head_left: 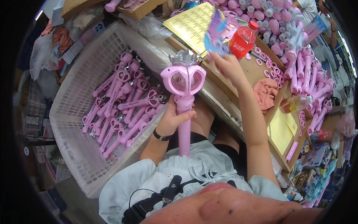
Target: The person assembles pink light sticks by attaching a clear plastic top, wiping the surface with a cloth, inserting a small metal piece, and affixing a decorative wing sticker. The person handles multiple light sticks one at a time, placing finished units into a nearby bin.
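My left hand [173, 118] is closed around the handle of a pink toy wand [184, 84], which stands upright in front of my body. The wand has a round, heart-like head with clear windows and a silver crown [185, 59] on top. Beyond it, my right hand [226, 66] reaches out over the work table. Its fingers are closed on a blue-and-purple, wing-like piece [216, 34], smeared by motion. To the left, a white plastic basket [71, 80] holds many similar pink wands [125, 87], lying in a heap.
A red-capped bottle [243, 40] stands just beyond my right hand, near a yellow printed sheet [192, 24]. A cardboard tray [242, 74] holds pink rings [274, 71], a peach cloth [265, 94] and a second bottle [294, 103]. Pink wand parts [268, 18] are piled at the far right.
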The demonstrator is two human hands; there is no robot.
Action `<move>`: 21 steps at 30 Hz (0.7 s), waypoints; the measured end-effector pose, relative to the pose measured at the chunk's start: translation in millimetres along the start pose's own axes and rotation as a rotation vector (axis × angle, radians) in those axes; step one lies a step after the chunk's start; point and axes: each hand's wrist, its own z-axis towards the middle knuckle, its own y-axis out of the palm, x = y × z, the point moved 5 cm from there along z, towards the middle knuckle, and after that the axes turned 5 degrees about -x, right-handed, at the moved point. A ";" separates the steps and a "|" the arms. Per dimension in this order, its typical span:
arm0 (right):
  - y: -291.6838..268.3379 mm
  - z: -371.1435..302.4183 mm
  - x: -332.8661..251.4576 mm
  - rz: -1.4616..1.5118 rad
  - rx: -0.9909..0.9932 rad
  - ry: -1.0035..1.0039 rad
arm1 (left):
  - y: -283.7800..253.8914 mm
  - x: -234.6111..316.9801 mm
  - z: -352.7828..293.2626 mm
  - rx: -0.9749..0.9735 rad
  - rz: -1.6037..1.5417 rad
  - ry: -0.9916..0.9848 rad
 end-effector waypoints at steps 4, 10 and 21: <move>1.1 9.3 7.8 -0.085 0.180 -0.092 | 0.3 3.8 -1.6 -0.012 0.070 -0.006; 76.5 -121.3 93.0 0.396 -0.104 0.180 | 2.9 0.4 10.2 -0.058 0.121 -0.009; 111.4 -214.1 122.8 0.542 -0.137 -0.007 | 93.4 -24.0 63.3 -0.326 0.074 -0.001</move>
